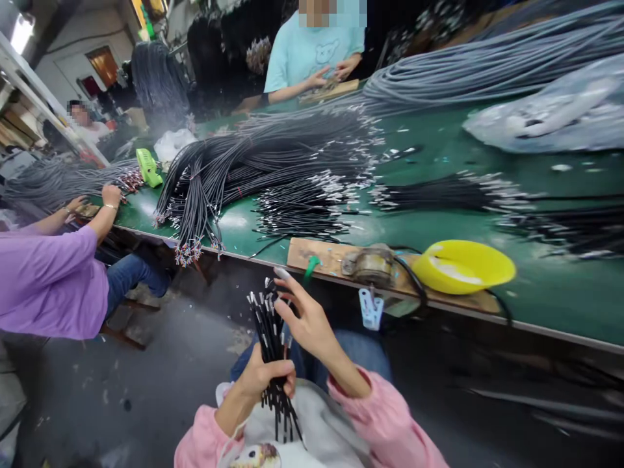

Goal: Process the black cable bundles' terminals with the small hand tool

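My left hand [268, 375] is wrapped round a bundle of short black cables [273, 338] with silvery tips, held upright over my lap. Beside the top of that bundle is my right hand [308, 318], its fingers spread and slightly bent. Its fingertips come near the cable tips; whether they touch, I cannot tell. On the bench in front lies a pile of similar short black cables [305, 205]. A wooden board [331, 257] at the bench edge carries a round metal-and-glass device and a yellow scoop-like bowl [463, 266].
Long grey cables [234, 156] are heaped on the green bench [439, 136]. A blue clip [371, 309] hangs from the edge. A plastic bag [556, 110] lies at the right. One co-worker in purple [53, 279] sits left; another in light blue [316, 58] works across the bench.
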A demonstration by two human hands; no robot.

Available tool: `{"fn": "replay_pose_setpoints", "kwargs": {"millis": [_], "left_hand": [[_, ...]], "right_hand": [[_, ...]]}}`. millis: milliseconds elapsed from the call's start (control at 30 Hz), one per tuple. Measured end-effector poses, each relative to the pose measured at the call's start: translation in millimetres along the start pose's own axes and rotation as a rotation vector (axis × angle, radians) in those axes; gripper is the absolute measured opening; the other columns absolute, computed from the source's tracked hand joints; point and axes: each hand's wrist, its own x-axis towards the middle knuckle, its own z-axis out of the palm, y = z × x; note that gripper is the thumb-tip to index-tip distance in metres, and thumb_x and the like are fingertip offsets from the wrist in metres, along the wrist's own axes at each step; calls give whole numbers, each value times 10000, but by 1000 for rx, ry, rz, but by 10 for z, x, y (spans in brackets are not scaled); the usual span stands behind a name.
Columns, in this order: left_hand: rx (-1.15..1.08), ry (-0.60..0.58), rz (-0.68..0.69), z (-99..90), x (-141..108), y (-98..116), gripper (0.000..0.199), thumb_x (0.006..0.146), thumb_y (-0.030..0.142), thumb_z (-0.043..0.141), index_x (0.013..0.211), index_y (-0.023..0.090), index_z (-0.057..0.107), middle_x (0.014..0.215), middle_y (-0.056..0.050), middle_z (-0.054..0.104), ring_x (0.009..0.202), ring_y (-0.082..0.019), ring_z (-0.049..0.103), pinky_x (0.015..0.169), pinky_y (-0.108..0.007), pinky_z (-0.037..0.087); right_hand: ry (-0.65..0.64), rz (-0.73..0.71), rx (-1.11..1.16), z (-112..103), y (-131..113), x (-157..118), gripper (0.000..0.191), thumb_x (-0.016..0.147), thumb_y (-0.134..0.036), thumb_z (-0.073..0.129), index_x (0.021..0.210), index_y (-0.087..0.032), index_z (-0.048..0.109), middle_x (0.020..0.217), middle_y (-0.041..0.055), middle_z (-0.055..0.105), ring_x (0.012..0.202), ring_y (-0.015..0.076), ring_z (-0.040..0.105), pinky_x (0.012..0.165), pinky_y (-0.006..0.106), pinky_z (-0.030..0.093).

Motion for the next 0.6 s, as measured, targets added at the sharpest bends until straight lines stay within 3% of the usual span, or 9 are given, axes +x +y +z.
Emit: {"fn": "replay_pose_setpoints", "kwargs": {"millis": [133, 233, 367, 467, 533, 600], "left_hand": [[1, -140, -65, 34, -29, -43, 416, 480, 392, 729, 680, 94, 519, 544, -82, 537, 479, -155, 510, 499, -288, 398], [-48, -158, -84, 12, -78, -91, 458, 481, 473, 690, 692, 98, 534, 632, -105, 559, 587, -184, 539, 590, -327, 424], [-113, -116, -89, -14, -163, -124, 473, 518, 467, 674, 796, 107, 546, 705, -93, 556, 668, -188, 541, 683, -356, 427], [-134, -100, -120, 39, -197, -109, 446, 543, 366, 701, 886, 123, 553, 657, -42, 520, 594, -130, 499, 675, -334, 426], [-123, -117, -168, 99, -188, -89, 447, 522, 280, 728, 906, 118, 564, 600, -20, 490, 530, -106, 460, 624, -320, 420], [-106, -136, -211, 152, -161, -64, 456, 510, 235, 737, 915, 104, 574, 575, -22, 486, 507, -108, 453, 587, -319, 412]], "right_hand": [[-301, 97, 208, 59, -76, 210, 513, 784, -520, 449, 1039, -100, 597, 1001, 128, 613, 921, 189, 580, 855, 313, 438], [-442, 183, 169, 17, -13, 118, 495, 745, -545, 498, 888, -101, 661, 800, 97, 651, 737, 175, 600, 671, 266, 466], [-591, 303, 103, -44, 152, -116, 589, 736, -617, 437, 752, -79, 676, 586, 69, 608, 519, 134, 531, 467, 224, 392], [-487, 283, 113, -45, 194, -193, 557, 744, -573, 458, 952, -94, 653, 878, 95, 646, 792, 177, 590, 673, 256, 455], [-415, 258, 123, -30, 192, -175, 561, 737, -522, 501, 1122, -120, 571, 1114, 97, 569, 1014, 193, 531, 851, 287, 416], [-481, 241, 133, -12, 195, -128, 548, 745, -486, 510, 1164, -134, 539, 1181, 88, 527, 1093, 194, 484, 930, 310, 365]]}}
